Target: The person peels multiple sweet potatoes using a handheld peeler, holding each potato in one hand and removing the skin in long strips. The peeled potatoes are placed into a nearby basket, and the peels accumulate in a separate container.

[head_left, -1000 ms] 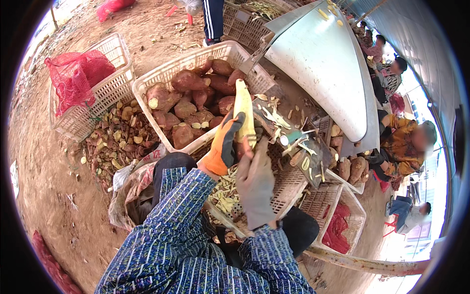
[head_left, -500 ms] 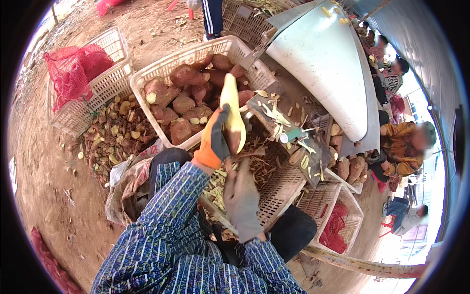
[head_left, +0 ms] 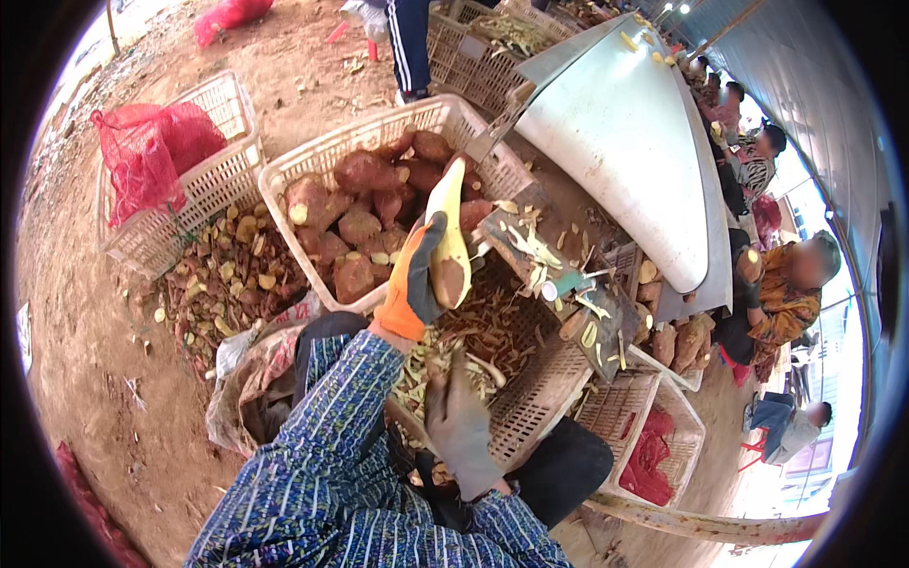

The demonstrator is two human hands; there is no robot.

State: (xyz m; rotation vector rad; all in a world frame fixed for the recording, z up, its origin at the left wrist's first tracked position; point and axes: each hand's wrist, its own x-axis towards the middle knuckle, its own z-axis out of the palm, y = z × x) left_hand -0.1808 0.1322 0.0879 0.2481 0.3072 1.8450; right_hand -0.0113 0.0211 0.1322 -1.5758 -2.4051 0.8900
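Note:
In an orange and dark glove, my left hand grips a long, mostly peeled sweet potato. Its pale yellow flesh points up and away, and a patch of brown skin is left at its near end. Lower down and to the right, my grey-gloved right hand is closed, apart from the sweet potato. What its fingers hold, if anything, is hidden and somewhat blurred. Beneath both hands, a crate contains many peel strips. Beyond my left hand, unpeeled sweet potatoes fill part of a pale plastic crate.
A board with scraps and a green cylindrical item lies at right, near a large metal chute. Cut pieces are heaped at left by a crate with a red net bag. Several people sit along the right.
My left hand and the sweet potato sit slightly lower, with the potato's brown end tipped nearer me. My right hand has drawn back from it, toward my body.

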